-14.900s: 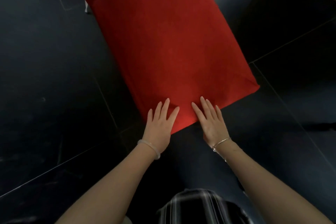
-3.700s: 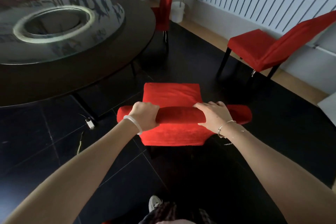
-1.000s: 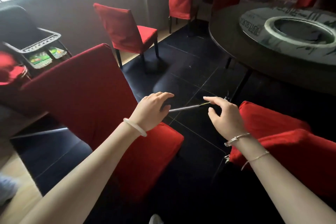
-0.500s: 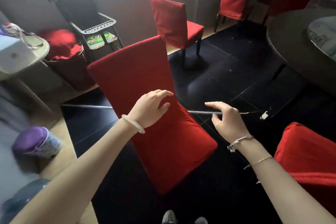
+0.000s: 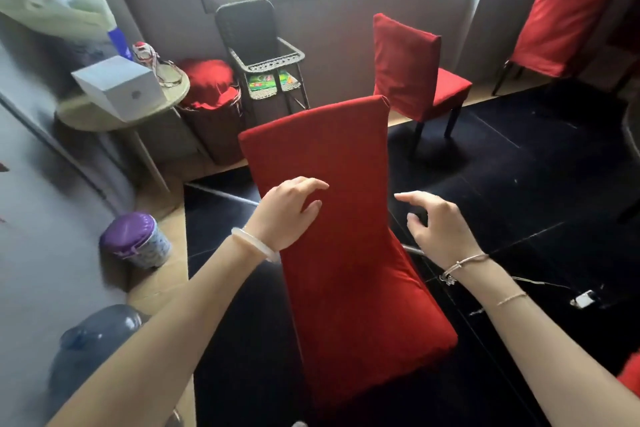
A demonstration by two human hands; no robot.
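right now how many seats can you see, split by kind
red-covered dining chairs: 3 (nearest chair, chair under the window, chair at far right)
black wicker highchair: 1
total: 4
not counted: red scrap at the bottom right edge, too cut off to tell

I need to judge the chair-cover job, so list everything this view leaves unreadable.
All in the head view:
- Legs of the nearest red fabric-covered chair: hidden under its own cover and seat.
- Whether the left hand touches the backrest: it overlaps it, contact unclear.
- Blue-grey rounded object, lower left: blurred.
- Mark on the white box: too small.
- Red fabric shape: cut off by the right edge.
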